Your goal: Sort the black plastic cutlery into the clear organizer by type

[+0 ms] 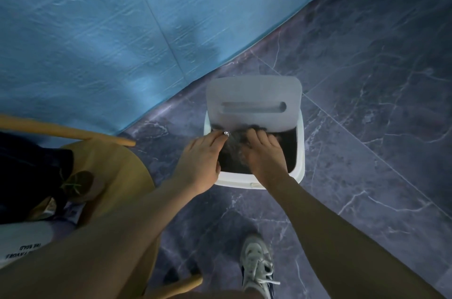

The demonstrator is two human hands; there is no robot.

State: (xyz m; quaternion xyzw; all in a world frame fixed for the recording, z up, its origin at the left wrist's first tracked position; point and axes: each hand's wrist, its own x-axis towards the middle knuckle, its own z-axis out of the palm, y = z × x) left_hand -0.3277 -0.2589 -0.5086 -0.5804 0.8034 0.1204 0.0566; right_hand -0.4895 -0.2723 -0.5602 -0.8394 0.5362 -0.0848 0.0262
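Our left hand (199, 164) and right hand (263, 155) reach into a white bin (299, 152) on the grey marble floor (367, 103); its lid (254, 103) stands open at the far rim. Fingers blur into the dark contents: grasping or released, we cannot tell. Cutlery and organizer unseen. Blue tablecloth (97, 29) hangs left, wooden chair (115, 169) close beside; open floor right.

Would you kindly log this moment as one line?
left hand: over bin | right hand: over bin | lid: raised | cutlery, organizer: unseen
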